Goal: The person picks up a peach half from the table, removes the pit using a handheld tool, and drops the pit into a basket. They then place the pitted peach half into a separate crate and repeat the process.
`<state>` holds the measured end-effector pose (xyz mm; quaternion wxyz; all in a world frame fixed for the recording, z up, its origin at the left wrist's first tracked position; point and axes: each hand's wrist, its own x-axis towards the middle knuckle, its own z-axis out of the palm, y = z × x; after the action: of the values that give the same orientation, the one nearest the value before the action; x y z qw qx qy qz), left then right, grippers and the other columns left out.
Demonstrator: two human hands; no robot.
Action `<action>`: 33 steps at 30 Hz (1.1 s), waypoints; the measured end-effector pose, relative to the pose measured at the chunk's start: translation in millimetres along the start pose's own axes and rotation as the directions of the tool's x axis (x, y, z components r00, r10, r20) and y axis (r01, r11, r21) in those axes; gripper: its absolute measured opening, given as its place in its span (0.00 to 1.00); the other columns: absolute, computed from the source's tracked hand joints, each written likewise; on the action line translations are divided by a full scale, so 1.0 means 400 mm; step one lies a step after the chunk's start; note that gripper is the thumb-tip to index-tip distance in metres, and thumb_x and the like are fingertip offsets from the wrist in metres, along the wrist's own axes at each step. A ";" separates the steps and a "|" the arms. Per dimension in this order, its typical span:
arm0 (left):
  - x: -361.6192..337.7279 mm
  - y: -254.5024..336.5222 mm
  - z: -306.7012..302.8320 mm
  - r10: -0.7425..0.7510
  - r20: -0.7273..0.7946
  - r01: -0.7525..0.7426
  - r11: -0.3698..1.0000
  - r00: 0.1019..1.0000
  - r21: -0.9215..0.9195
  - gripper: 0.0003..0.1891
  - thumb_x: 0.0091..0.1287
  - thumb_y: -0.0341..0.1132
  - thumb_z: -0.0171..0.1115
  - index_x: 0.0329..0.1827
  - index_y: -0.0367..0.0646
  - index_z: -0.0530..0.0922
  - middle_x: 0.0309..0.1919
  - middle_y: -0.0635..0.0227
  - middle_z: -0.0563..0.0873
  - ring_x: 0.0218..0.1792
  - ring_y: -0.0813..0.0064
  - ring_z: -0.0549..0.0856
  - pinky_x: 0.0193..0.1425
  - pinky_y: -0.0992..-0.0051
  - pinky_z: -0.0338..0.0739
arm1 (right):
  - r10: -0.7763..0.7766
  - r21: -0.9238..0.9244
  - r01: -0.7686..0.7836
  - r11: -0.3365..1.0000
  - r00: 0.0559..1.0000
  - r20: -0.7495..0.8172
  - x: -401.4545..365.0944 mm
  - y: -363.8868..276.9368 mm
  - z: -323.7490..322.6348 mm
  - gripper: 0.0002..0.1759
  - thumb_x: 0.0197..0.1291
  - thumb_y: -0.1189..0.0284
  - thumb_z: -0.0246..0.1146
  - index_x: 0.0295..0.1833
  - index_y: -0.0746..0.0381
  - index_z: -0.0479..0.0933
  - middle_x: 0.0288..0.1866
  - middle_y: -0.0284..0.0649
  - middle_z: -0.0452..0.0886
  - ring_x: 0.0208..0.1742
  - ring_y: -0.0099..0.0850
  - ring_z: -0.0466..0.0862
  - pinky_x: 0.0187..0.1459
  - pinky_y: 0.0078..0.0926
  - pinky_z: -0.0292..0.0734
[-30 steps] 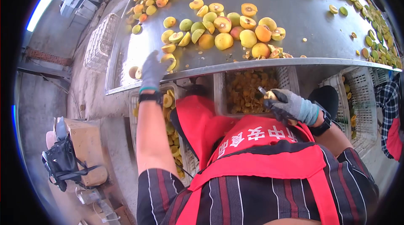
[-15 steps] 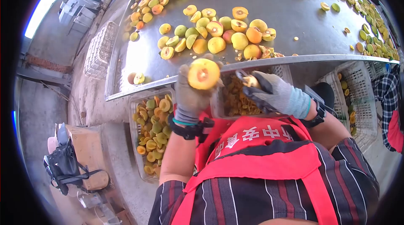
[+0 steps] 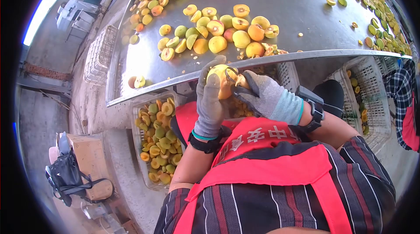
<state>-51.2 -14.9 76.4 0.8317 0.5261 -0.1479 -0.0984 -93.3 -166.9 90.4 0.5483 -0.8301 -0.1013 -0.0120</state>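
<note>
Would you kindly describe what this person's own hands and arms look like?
The left hand wears a grey glove edged in teal; the right hand wears a light grey glove with dark fingers and a wider teal cuff. Each wrist carries a black band. The short sleeves are dark, striped in red and white.

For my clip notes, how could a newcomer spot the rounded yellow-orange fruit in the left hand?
Find the large grey metal table, then look at its near edge. There, the left hand in a grey glove with a teal cuff grips the rounded yellow-orange fruit. Unlike the yellow and green fruit pile lying beyond, this one is held up.
</note>
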 end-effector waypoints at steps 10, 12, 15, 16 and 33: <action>0.010 -0.013 -0.002 0.087 -0.026 -0.083 0.990 0.996 0.114 0.17 0.67 0.36 0.54 0.54 0.34 0.73 0.42 0.60 0.82 0.45 0.73 0.80 0.52 0.74 0.74 | 0.395 0.127 -0.449 0.884 0.865 0.310 0.017 -0.079 -0.030 0.15 0.63 0.66 0.57 0.47 0.67 0.69 0.21 0.41 0.75 0.17 0.28 0.77 0.21 0.28 0.73; 0.015 -0.009 0.001 -0.006 -0.038 0.009 0.997 0.999 0.079 0.16 0.65 0.35 0.55 0.52 0.33 0.74 0.40 0.58 0.82 0.44 0.72 0.80 0.51 0.74 0.74 | 0.408 0.154 -0.513 0.845 0.803 0.435 0.015 -0.053 -0.032 0.16 0.62 0.63 0.56 0.46 0.65 0.70 0.24 0.42 0.77 0.16 0.29 0.77 0.18 0.29 0.73; 0.024 0.001 0.008 -0.042 -0.005 0.042 0.999 0.999 -0.003 0.16 0.64 0.33 0.56 0.51 0.33 0.74 0.40 0.58 0.83 0.43 0.72 0.81 0.50 0.74 0.75 | 0.411 0.171 -0.587 0.791 0.717 0.563 0.007 -0.047 -0.038 0.16 0.60 0.60 0.56 0.44 0.62 0.72 0.25 0.42 0.78 0.17 0.30 0.79 0.17 0.29 0.73; 0.029 0.022 0.013 -0.101 0.046 0.096 0.991 0.994 0.089 0.15 0.62 0.31 0.55 0.51 0.32 0.75 0.39 0.58 0.83 0.42 0.73 0.81 0.49 0.74 0.75 | 0.302 0.160 -0.410 0.898 0.839 0.454 -0.001 -0.039 -0.029 0.14 0.61 0.63 0.57 0.45 0.63 0.71 0.22 0.38 0.76 0.16 0.27 0.77 0.16 0.26 0.71; 0.013 -0.061 0.052 0.127 -0.223 -0.125 0.992 0.966 0.025 0.12 0.63 0.27 0.58 0.48 0.33 0.76 0.44 0.59 0.82 0.42 0.74 0.82 0.47 0.76 0.77 | 0.397 0.119 -0.475 0.872 0.828 0.397 0.001 -0.058 -0.012 0.14 0.57 0.67 0.59 0.46 0.64 0.70 0.25 0.40 0.78 0.20 0.28 0.79 0.24 0.28 0.76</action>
<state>-53.8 -44.8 63.4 0.8449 0.5277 -0.0867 0.0154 -96.7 -162.5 113.6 0.5937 -0.7555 -0.0075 0.2770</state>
